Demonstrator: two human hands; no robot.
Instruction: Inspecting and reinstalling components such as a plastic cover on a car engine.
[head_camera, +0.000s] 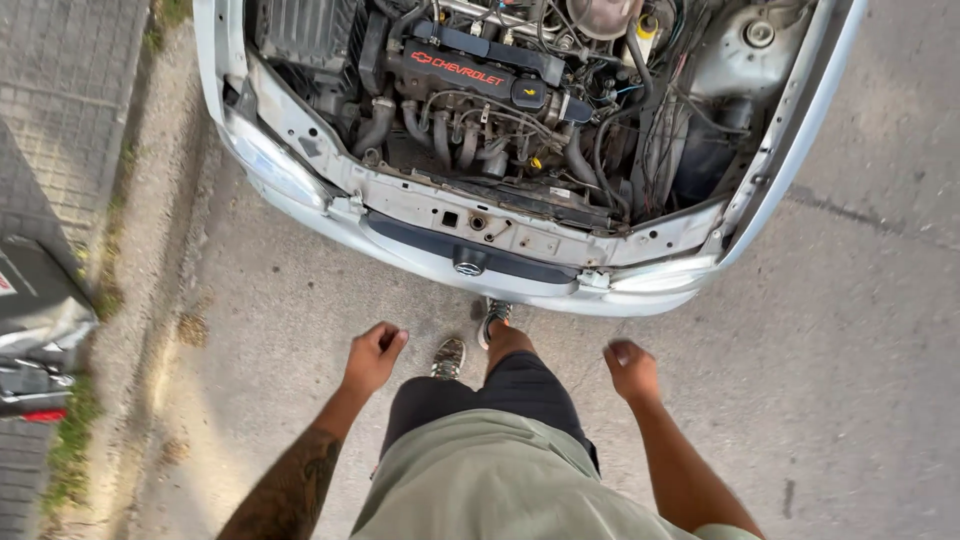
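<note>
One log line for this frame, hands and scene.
left hand: curled, empty | right hand: curled, empty | person: standing at car front bumper | engine bay: exposed | ground: pavement

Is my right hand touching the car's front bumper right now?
Apart. The head view shows the right hand curled in a loose fist over bare pavement, with a clear strip of ground between it and the front bumper.

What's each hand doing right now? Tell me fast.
Left hand: curled into a loose fist, holding nothing, apart from the car.
Right hand: closed in a fist, holding nothing visible.
</note>
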